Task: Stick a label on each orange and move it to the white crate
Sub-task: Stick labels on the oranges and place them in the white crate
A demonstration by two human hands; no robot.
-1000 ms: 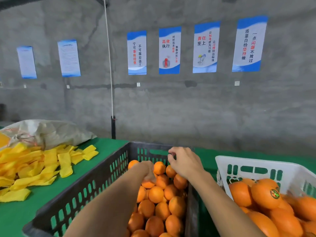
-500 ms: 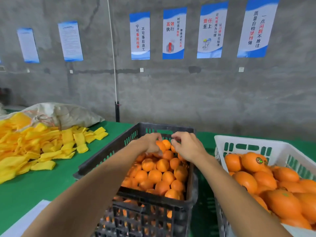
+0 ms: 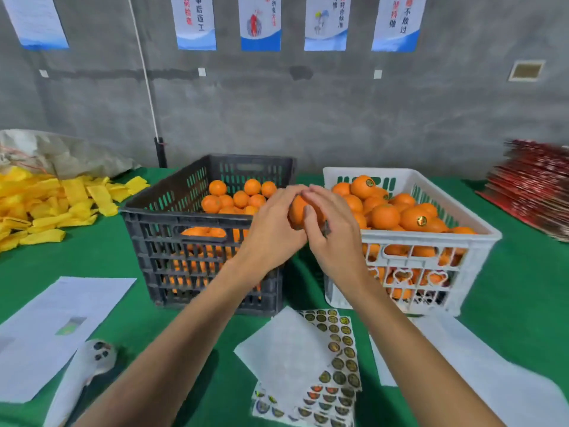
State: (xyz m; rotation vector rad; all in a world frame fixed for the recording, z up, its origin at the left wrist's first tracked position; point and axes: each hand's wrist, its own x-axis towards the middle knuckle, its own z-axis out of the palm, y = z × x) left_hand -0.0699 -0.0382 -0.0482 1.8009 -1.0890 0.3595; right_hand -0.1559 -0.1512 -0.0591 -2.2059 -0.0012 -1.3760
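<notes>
Orange (image 3: 298, 211) mostly covered by both hands; wall posters (image 3: 260, 23) cut off at top edge; red stack (image 3: 535, 192) blurred, cropped at right edge.

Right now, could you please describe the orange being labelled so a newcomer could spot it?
Find the black crate and white crate on the green table. Above the gap between them, the left hand and right hand hold one orange, the only one outside a crate.

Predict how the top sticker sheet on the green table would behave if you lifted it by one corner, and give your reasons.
The sticker sheet looks thin and paper-like, so it would probably droop rather than stay flat. It seems light for its area, so a one-handed pinch should do. It lies on a stack with a loose white sheet partly over it, so neighbouring sheets might slide.
</notes>
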